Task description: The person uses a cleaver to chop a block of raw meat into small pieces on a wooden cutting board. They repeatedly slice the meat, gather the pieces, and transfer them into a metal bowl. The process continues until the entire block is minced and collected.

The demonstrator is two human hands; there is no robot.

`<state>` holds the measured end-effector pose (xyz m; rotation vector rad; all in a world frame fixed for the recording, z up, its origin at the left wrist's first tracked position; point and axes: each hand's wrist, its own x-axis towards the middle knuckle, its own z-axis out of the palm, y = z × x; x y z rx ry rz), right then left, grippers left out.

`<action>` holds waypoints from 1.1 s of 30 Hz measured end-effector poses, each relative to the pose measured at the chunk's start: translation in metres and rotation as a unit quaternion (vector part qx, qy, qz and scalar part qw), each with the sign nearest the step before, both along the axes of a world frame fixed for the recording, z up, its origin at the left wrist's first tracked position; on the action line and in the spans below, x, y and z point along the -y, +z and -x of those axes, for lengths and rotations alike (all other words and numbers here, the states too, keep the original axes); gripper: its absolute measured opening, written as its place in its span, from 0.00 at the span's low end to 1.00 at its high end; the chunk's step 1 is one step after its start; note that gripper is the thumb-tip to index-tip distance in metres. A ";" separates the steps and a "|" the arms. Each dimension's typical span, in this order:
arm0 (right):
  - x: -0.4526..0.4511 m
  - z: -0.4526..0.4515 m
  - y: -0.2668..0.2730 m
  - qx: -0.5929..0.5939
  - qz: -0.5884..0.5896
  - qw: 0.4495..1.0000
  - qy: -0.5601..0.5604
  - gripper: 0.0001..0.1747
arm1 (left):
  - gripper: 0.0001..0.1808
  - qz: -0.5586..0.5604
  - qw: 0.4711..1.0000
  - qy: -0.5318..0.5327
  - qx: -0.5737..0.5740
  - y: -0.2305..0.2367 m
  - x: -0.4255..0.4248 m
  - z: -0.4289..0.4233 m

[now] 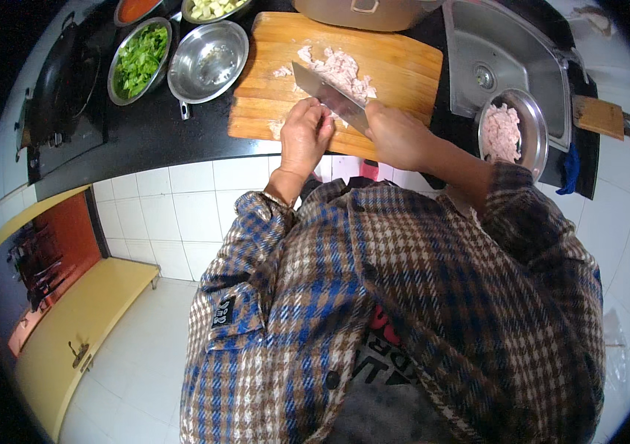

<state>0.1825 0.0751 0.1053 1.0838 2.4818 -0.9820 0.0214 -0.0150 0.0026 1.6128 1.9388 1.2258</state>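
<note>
My right hand (395, 133) grips the handle of a cleaver (329, 95), whose broad blade slants up and left over the wooden cutting board (409, 61). Against the near side of the blade, my left hand (305, 129) rests with its fingers curled; a little pale meat shows at its fingertips, mostly hidden. Chopped pale pink meat (343, 69) lies in a loose heap beyond the blade, with small bits scattered on the board. To the right, a steel bowl (540, 130) holds more chopped meat (501, 132).
Left of the board are an empty-looking steel bowl with a handle (209, 61), a bowl of chopped greens (140, 61) and bowls of pale cubes (212, 8) and orange-red food (136, 10). A metal pot (370, 16) stands behind; a sink (506, 55) is at right, a wok (68, 72) far left.
</note>
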 end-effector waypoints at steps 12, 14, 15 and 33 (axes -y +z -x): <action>-0.007 0.016 0.006 -0.024 -0.048 0.999 0.011 0.11 | 0.05 -0.021 0.997 -0.023 -0.075 0.003 0.005 0.001; -0.001 0.003 0.013 -0.011 -0.051 0.998 0.026 0.11 | 0.05 0.000 0.998 -0.017 -0.066 0.004 0.006 0.003; 0.003 -0.003 0.015 0.000 -0.049 0.998 0.031 0.11 | 0.05 0.002 0.998 -0.013 -0.060 0.004 0.006 0.003; 0.013 0.031 -0.025 -0.049 -0.056 0.997 -0.022 0.12 | 0.05 -0.024 0.998 -0.011 -0.056 0.001 0.002 -0.008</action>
